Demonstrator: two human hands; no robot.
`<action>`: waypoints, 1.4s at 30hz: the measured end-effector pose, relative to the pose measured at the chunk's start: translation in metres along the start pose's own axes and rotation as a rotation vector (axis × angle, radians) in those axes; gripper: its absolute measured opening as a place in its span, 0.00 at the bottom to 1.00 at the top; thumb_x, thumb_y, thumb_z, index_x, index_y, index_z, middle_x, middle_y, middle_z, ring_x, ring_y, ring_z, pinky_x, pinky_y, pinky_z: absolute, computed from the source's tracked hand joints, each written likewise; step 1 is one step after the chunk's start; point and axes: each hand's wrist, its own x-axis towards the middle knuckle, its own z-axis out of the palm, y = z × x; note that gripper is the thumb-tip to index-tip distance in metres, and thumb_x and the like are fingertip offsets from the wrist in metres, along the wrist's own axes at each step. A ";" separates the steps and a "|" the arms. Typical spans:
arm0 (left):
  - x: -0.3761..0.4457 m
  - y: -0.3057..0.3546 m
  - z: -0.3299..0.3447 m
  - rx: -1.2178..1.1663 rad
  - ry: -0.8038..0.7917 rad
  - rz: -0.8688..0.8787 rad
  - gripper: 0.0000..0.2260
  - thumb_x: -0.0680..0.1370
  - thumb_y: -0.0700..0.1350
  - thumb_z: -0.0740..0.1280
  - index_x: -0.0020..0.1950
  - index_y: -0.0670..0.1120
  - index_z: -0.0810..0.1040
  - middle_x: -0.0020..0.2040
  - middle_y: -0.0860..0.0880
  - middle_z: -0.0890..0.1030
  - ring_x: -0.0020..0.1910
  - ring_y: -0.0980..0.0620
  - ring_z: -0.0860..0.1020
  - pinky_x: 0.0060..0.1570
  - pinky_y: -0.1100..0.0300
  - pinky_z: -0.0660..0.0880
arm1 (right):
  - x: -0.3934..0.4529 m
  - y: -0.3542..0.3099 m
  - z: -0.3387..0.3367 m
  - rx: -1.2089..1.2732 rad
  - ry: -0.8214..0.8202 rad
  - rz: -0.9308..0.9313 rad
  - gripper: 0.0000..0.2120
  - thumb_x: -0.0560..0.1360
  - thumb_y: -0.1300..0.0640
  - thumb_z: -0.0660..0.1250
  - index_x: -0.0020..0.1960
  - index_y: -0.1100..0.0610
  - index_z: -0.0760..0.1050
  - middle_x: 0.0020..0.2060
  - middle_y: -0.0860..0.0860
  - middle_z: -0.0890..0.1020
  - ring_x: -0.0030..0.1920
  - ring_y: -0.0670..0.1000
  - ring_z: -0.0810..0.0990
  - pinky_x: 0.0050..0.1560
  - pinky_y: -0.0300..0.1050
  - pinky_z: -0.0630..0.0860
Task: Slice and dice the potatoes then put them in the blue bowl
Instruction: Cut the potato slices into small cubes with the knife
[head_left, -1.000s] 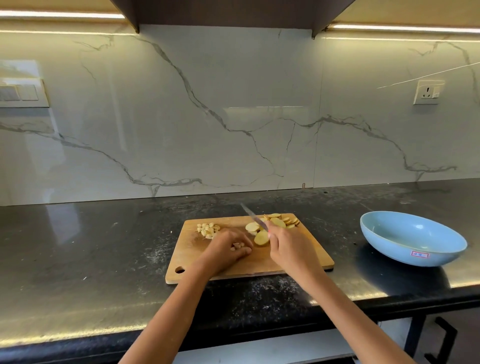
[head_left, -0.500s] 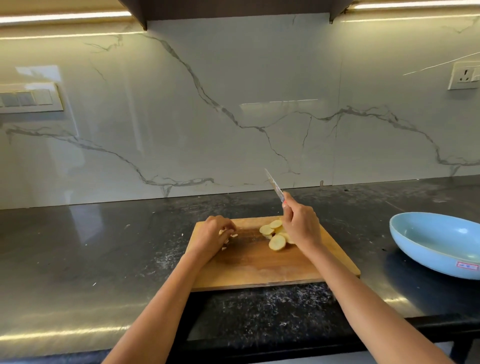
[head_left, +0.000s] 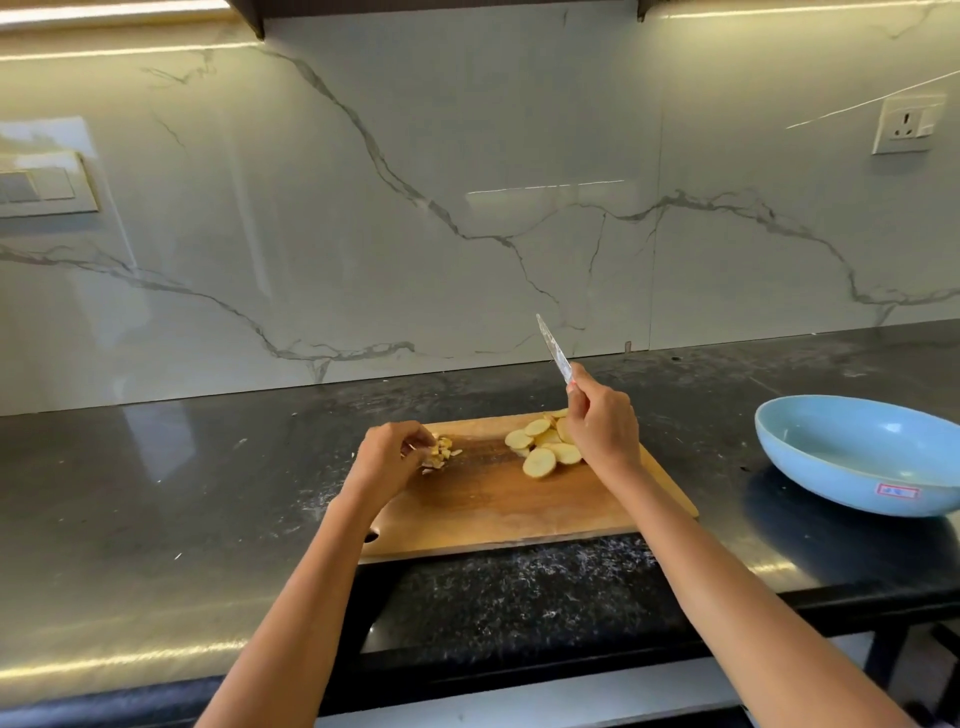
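Note:
A wooden cutting board (head_left: 519, 506) lies on the black counter. Round potato slices (head_left: 543, 447) are piled at its far right. A small heap of diced potato (head_left: 442, 451) sits at its far left. My left hand (head_left: 389, 457) has curled fingers at the diced heap and partly hides it; whether it holds pieces is unclear. My right hand (head_left: 602, 426) grips a knife (head_left: 555, 351) by the handle, blade raised and pointing up and away over the slices. The empty blue bowl (head_left: 857, 452) stands to the right of the board.
The black stone counter (head_left: 156, 493) runs left to right with its front edge near me. A marble backsplash (head_left: 467, 208) rises behind, with a socket (head_left: 906, 124) at upper right and a switch plate (head_left: 41, 184) at left.
My left hand has moved diced bits from mid-board to the heap at the far left. My right hand has lifted the knife off the board, blade up. The camera has shifted left.

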 end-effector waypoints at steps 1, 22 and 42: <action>0.000 -0.002 0.001 0.034 0.059 -0.041 0.08 0.74 0.34 0.66 0.48 0.43 0.82 0.45 0.46 0.82 0.41 0.53 0.76 0.40 0.65 0.68 | 0.000 0.000 0.000 0.003 0.005 0.003 0.17 0.80 0.61 0.58 0.67 0.61 0.71 0.44 0.59 0.84 0.38 0.55 0.82 0.28 0.34 0.68; -0.003 0.005 0.000 0.267 0.134 -0.391 0.06 0.76 0.34 0.62 0.44 0.42 0.78 0.48 0.41 0.78 0.44 0.44 0.74 0.42 0.54 0.71 | 0.000 -0.004 -0.012 0.009 0.027 0.013 0.15 0.80 0.61 0.58 0.65 0.63 0.73 0.48 0.60 0.83 0.41 0.54 0.82 0.36 0.47 0.80; 0.013 0.093 0.058 0.038 -0.451 0.297 0.22 0.74 0.48 0.69 0.67 0.47 0.70 0.61 0.49 0.75 0.53 0.55 0.71 0.49 0.67 0.65 | 0.000 -0.008 -0.008 -0.002 -0.032 0.016 0.14 0.80 0.60 0.58 0.64 0.60 0.74 0.45 0.57 0.84 0.38 0.53 0.82 0.36 0.54 0.81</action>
